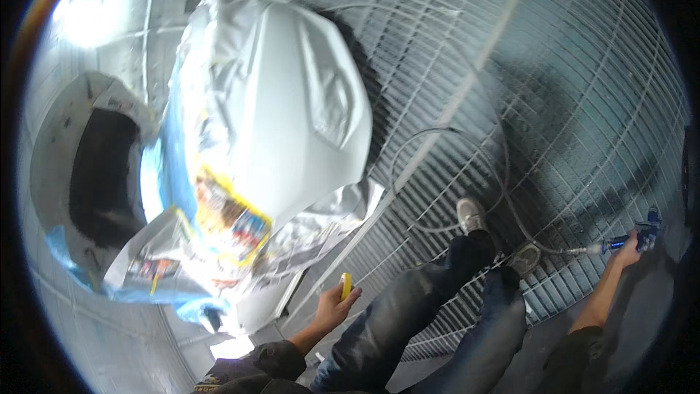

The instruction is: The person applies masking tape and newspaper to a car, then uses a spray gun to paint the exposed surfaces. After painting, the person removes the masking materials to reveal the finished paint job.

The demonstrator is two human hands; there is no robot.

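My left hand grips a small yellow roll that looks like tape, low in the middle of the view, right of the masked car body. My right hand is closed on a blue spray gun at the lower right, which is joined to a grey hose. A light grey car panel is at the centre left, surrounded by crumpled plastic, blue sheeting and printed paper held with yellow tape.
A light-coloured curved panel with a dark opening is at the left. The hose coils on the slatted metal floor grating. My legs and shoes are at the lower right of centre. A bright light shines at the upper left.
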